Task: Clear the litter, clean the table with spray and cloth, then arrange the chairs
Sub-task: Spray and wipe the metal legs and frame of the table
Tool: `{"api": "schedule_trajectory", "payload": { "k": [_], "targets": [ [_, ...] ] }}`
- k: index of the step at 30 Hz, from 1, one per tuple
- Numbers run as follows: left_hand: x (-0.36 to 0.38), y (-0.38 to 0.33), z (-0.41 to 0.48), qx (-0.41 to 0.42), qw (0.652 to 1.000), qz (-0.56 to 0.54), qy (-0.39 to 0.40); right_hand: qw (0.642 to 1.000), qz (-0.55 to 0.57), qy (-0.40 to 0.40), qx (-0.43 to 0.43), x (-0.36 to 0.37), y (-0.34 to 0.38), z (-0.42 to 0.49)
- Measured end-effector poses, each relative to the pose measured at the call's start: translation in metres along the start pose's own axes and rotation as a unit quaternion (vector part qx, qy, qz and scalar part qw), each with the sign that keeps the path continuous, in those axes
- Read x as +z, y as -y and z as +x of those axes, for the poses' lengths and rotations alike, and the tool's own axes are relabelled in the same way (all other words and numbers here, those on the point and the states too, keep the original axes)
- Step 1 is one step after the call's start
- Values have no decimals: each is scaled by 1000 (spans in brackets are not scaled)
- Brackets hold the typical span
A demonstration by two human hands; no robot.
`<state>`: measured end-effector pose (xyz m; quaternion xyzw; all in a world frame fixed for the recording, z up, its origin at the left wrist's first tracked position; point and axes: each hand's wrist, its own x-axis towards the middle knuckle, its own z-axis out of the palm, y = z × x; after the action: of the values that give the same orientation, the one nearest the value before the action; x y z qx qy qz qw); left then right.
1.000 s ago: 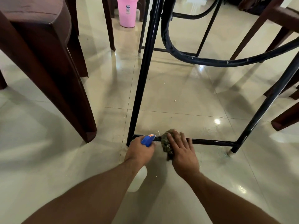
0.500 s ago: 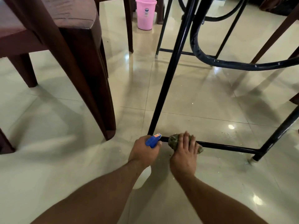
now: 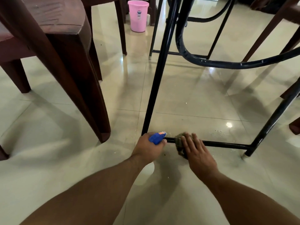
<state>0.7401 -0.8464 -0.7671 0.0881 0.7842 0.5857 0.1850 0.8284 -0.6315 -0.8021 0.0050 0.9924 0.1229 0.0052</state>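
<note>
Left hand (image 3: 148, 149) gripping spray bottle (image 3: 157, 138), blue plastic trigger head, small orange label unreadable. Right hand (image 3: 195, 150), fingers straight, pressing crumpled dark cloth (image 3: 179, 143) onto thin black metal table crossbar (image 3: 227, 145) above glossy tiled floor (image 3: 186, 101).

Domestic dining area, seen from floor level beneath furniture. Glossy cream floor tiles (image 3: 186, 98) with thin grout lines, reflecting ceiling light at right of centre. Dark red-brown moulded chair (image 3: 65, 51) fills upper left; more chair legs of the same colour at the right edge. Black tubular metal frame (image 3: 155, 88) with a low crossbar and curved bracing runs through the centre and upper right, the underside of a dining-type surface. Small pink plastic bin (image 3: 138, 15) stands on the floor at top centre. Crumbs scattered on tiles near the crossbar.
</note>
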Motion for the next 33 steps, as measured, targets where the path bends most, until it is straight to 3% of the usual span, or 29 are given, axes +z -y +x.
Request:
{"api": "schedule_trajectory", "payload": {
  "k": [2, 8, 14, 18, 20, 22, 24, 25, 28, 29, 30, 33],
  "targets": [
    [10, -5, 3, 11, 1000, 12, 10, 999, -21, 16, 33, 6, -36, -21],
    [61, -16, 4, 9, 998, 47, 31, 966, -76, 67, 238, 5, -135, -68],
    [120, -36, 7, 25, 995, 45, 80, 964, -84, 117, 223, 6, -150, -75],
    [160, -70, 4, 80, 988, 61, 115, 959, -89, 166, 210, -2, -159, -94],
    [168, -77, 9, 86, 987, 75, 114, 968, -53, 152, 194, -12, -153, -98],
    [187, -86, 6, 85, 988, 69, 111, 958, 39, 155, 239, -26, -156, -115],
    [206, -91, -2, 71, 989, 47, 119, 901, 185, 134, 368, -29, -170, -130],
    [214, -94, -7, 67, 989, 36, 125, 836, 296, 125, 445, -29, -181, -137],
    [232, -98, -16, 65, 987, 33, 141, 555, 582, 42, 593, -27, -210, -145],
    [238, -98, -18, 65, 987, 32, 141, 489, 625, 25, 608, -29, -217, -148],
    [245, -98, -19, 62, 988, 32, 139, 459, 640, 27, 615, -27, -224, -151],
    [268, -93, -22, 39, 991, 28, 124, 451, 667, 11, 593, -17, -234, -156]
  ]
}}
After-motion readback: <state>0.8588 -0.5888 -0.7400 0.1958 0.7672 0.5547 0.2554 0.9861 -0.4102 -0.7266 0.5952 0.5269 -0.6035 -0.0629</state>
